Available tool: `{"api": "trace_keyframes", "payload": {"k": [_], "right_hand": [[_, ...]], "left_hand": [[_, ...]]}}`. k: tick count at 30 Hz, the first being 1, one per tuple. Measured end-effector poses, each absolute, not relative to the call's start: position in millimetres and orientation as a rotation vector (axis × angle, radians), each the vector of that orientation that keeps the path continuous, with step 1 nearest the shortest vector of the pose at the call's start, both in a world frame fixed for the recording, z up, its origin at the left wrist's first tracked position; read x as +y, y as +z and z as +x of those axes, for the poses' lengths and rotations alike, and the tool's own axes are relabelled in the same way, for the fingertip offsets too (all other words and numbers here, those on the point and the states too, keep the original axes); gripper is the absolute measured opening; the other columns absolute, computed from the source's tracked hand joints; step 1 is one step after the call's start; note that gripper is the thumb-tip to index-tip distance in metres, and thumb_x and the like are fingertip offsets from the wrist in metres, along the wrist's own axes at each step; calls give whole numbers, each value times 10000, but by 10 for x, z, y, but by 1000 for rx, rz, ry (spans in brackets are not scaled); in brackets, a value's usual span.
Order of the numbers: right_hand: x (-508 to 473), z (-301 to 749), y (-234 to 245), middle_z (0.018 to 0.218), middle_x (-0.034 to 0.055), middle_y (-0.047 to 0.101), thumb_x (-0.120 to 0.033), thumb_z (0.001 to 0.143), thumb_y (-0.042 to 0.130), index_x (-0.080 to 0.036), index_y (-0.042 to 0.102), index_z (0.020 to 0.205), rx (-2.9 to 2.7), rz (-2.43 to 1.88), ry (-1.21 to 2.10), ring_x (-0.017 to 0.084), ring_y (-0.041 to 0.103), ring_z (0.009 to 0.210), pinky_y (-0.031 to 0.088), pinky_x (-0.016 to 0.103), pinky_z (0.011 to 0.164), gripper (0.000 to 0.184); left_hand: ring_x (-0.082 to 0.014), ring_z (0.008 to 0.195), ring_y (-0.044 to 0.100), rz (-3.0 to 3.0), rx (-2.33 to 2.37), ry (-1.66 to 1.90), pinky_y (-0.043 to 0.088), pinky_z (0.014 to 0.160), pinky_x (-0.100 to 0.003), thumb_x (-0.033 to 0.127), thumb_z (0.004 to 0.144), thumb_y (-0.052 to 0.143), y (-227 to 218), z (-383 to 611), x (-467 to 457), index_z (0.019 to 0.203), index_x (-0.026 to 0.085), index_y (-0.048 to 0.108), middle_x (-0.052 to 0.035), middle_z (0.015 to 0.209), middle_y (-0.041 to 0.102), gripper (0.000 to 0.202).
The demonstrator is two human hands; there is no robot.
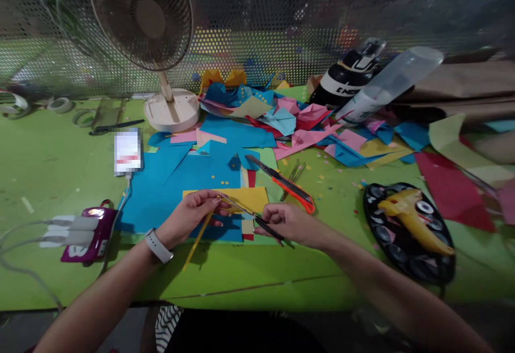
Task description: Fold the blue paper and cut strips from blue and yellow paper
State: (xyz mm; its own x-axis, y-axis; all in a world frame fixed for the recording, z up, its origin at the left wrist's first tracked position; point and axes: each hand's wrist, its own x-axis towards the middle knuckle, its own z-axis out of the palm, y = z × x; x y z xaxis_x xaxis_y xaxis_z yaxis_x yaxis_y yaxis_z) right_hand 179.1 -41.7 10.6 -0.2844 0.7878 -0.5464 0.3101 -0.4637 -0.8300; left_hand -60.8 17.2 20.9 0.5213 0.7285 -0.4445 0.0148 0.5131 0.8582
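Observation:
My left hand (192, 212), with a white watch on the wrist, pinches a narrow yellow paper strip (198, 240) that hangs down toward me. My right hand (286, 223) is closed round the black handles of small scissors (250, 214), whose thin blades point left and meet the strip near my left fingers. Under both hands lie a yellow sheet (249, 198) and a large blue sheet (177, 186) on the green table (257, 283).
An orange-handled cutter (286, 184) lies just behind my right hand. A fan (161, 47), a phone (127, 152), a purple power strip (86, 232), a black paint palette (410, 229), a bottle (386, 85) and a heap of coloured paper (289, 119) surround the work spot.

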Motion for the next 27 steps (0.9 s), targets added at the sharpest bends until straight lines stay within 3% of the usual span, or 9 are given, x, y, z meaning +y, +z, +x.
{"api": "trace_keyframes", "payload": {"k": [4, 10, 14, 21, 27], "right_hand": [[-366, 1803, 129, 514, -67, 526, -529, 548, 828, -178, 509, 660, -1261, -1561, 1784, 62, 461, 447, 338, 200, 423, 487], [-342, 1836, 90, 580, -36, 609, -519, 568, 825, -175, 546, 719, -1194, -1519, 1714, 76, 532, 478, 391, 203, 440, 468], [-356, 1830, 91, 539, -40, 599, -509, 585, 822, -181, 536, 717, -1201, -1541, 1684, 66, 495, 429, 313, 187, 377, 455], [-290, 1882, 178, 506, -39, 604, -571, 620, 774, -184, 520, 712, -1147, -1530, 1626, 16, 299, 299, 167, 189, 299, 472], [-249, 1933, 401, 494, -58, 579, -571, 627, 764, -177, 530, 718, -1088, -1399, 1614, 2, 282, 287, 145, 187, 290, 467]], "left_hand": [[-163, 852, 682, 948, 944, 563, 537, 644, -245, 329, 862, 650, 226, -619, 197, 1108, 161, 610, -96, 1036, 715, 301], [-172, 809, 681, 916, 995, 665, 531, 625, -260, 341, 809, 704, 218, -616, 207, 983, 163, 605, -93, 1031, 715, 268], [-161, 798, 675, 924, 1000, 653, 511, 618, -238, 335, 805, 705, 199, -617, 216, 1024, 169, 645, -75, 969, 724, 281], [-157, 956, 656, 903, 1040, 721, 520, 746, -244, 296, 836, 677, 247, -655, 308, 1117, 199, 636, -72, 1109, 699, 300], [-192, 1045, 642, 895, 1051, 810, 522, 786, -280, 268, 824, 690, 488, -650, 390, 1049, 180, 627, -85, 1147, 689, 249]]}}
